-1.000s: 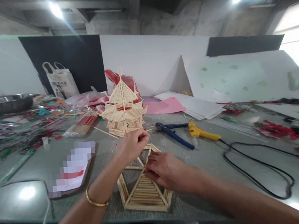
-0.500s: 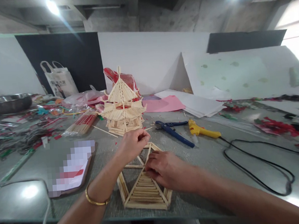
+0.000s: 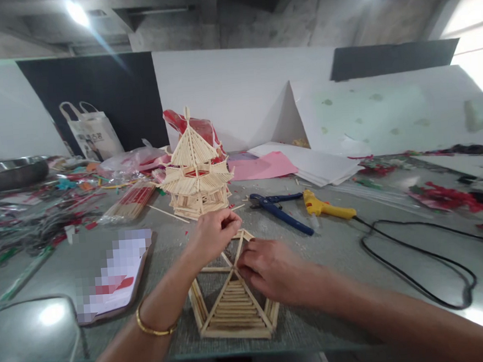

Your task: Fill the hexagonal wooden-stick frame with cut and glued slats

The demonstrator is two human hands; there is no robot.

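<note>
A six-sided frame (image 3: 236,332) of pale wooden sticks lies near the table's front edge, its spokes meeting in the middle. Short sticks in parallel rows fill its front triangle; other sections show the table through them. My left hand (image 3: 214,233) is over the frame's far left side, its thumb and fingers pinched together; anything between them is too small to make out. Just right of the hub, my right hand (image 3: 268,268) has its fingers curled down over the spokes. Its fingertips are partly hidden, so what they hold cannot be seen. Behind stands a pagoda model (image 3: 197,167) of similar sticks.
Blue-handled cutters (image 3: 283,214) and a yellow glue gun (image 3: 328,205) lie right of the pagoda, the gun's black cord (image 3: 414,284) looping rightward. To the left are a phone (image 3: 120,288) and a packet of sticks (image 3: 131,201). Paper sheets and craft scraps cover the back.
My right hand has shifted slightly away from the hub, uncovering more of the joint and the top of the stick rows. My left hand stays nearly still. The view has turned a little.
</note>
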